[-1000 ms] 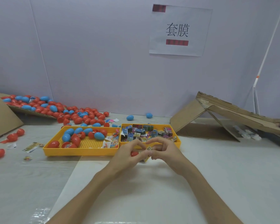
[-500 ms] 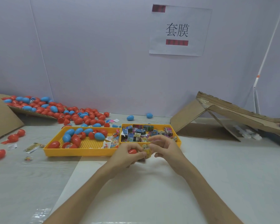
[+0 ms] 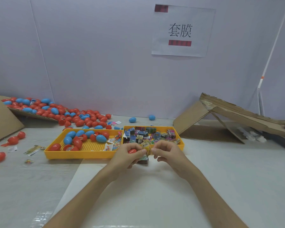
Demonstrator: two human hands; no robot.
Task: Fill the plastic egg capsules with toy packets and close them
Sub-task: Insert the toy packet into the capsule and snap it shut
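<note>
My left hand (image 3: pixel 127 154) grips a red egg capsule (image 3: pixel 132 151) just in front of the yellow trays. My right hand (image 3: pixel 167 151) pinches a yellow toy packet (image 3: pixel 147 148) between the two hands; my left thumb touches it too. A darker packet (image 3: pixel 143 158) shows under the hands; who holds it I cannot tell. The left yellow tray (image 3: pixel 82 154) holds red and blue capsules (image 3: pixel 101 138). The right yellow tray (image 3: pixel 181 146) holds several toy packets (image 3: pixel 145 134).
A pile of red and blue capsules (image 3: pixel 59 112) spills off cardboard at the back left. Loose capsules (image 3: pixel 13 139) and wrappers (image 3: pixel 31 150) lie on the table at left. A folded cardboard ramp (image 3: pixel 220 119) stands at right. A paper sign (image 3: pixel 181 30) hangs on the wall.
The hands have drawn slightly apart. The yellow packet, hidden a second ago, now shows between them, and the red capsule is more exposed in my left hand.
</note>
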